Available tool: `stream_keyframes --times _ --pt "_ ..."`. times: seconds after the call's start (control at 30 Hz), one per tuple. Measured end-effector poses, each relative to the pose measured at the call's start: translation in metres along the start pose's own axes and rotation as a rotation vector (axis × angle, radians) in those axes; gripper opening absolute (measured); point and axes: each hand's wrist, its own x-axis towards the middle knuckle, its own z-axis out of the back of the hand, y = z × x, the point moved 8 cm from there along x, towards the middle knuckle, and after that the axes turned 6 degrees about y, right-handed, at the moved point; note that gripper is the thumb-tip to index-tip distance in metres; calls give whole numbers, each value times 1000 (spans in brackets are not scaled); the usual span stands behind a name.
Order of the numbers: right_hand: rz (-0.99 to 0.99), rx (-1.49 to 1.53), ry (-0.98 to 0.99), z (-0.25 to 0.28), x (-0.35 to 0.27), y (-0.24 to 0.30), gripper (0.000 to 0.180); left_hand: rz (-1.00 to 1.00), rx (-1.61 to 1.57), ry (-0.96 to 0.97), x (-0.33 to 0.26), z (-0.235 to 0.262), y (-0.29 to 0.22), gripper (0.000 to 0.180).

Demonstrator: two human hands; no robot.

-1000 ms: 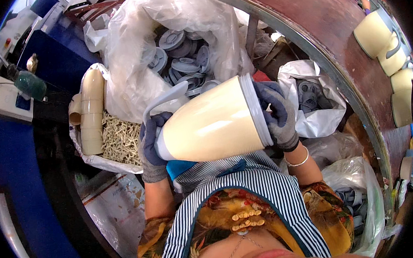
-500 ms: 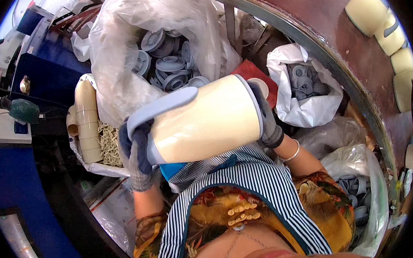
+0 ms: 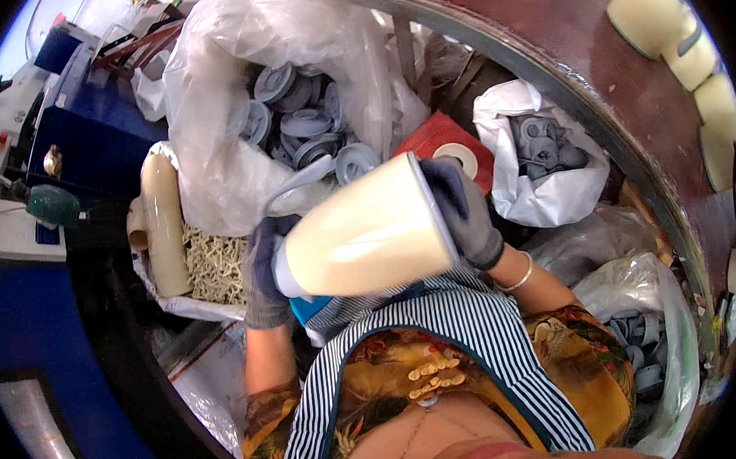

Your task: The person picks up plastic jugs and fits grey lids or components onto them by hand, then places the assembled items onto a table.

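A cream jug body [image 3: 368, 234] with a grey strap-like handle [image 3: 305, 181] lies on its side in front of my apron. My left hand [image 3: 265, 258], in a dark and grey work glove, is closed around its narrower grey-collared end, below the handle. At the wide, grey-rimmed end my right hand [image 3: 466, 210], gloved too, presses against the base with its fingers wrapped over the edge. The far sides of both hands are hidden by the jug. Just beyond the jug, a clear plastic bag [image 3: 196, 96] stands open with round grey lids [image 3: 305, 123] inside.
A white bag [image 3: 545, 200] of small grey parts sits by the curved brown table [image 3: 524, 14], where several cream jug bodies [image 3: 643, 10] stand. To the left, a sack holds stacked cream cylinders [image 3: 164, 235] and small cream pieces [image 3: 214, 266]. Another clear bag [image 3: 628, 284] lies at the right.
The jug has turned and tilted slightly, its handle shifting away from me and partly behind the body. Both hands have moved with it, still gripping its two ends.
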Motion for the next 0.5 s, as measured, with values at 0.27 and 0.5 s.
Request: stream_keyframes --times 0.27,0.5 --pt "9 82 5 48 10 33 56 -660 835 533 -20 -65 -175 43" --pt "249 187 -324 141 0 108 32 -1162 661 346 -10 -126 -274 68"
